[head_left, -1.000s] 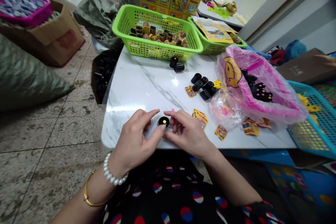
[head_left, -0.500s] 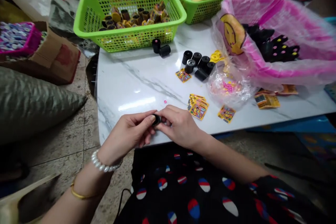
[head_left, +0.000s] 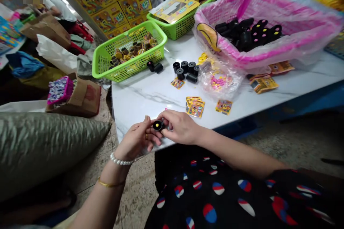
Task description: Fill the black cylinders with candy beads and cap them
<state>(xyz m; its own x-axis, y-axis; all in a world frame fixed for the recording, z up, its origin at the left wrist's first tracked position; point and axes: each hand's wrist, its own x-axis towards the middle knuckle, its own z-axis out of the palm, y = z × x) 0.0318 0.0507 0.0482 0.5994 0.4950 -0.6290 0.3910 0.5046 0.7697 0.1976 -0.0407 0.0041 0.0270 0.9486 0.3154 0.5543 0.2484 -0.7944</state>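
Head view: two bare hands meet over the near edge of a white marble-top table (head_left: 139, 94), both on one small black cylinder (head_left: 158, 125)

Step in hand: the cylinder is held up off the tabletop, its yellow-dotted end showing

Next move: with both hands on the cylinder, neither is free to reach for anything else

Left hand (head_left: 138, 139): half closed, fingers curled against the cylinder's side, with a pearl bracelet (head_left: 120, 161) at the wrist

Right hand (head_left: 180, 127): curled over, fingertips pressed to the cylinder's other side

Containers: a lime-green plastic basket (head_left: 126, 69) holds small wrapped rolls, and a second green basket (head_left: 172, 30) holds a yellow printed card (head_left: 176, 9); a pink plastic bag (head_left: 279, 55) holds black cylinders with pink and yellow dots

Tabletop: loose black cylinders (head_left: 185, 69) stand near a stack of printed cards (head_left: 195, 107) and a clear bag of pink and yellow pieces (head_left: 219, 80)
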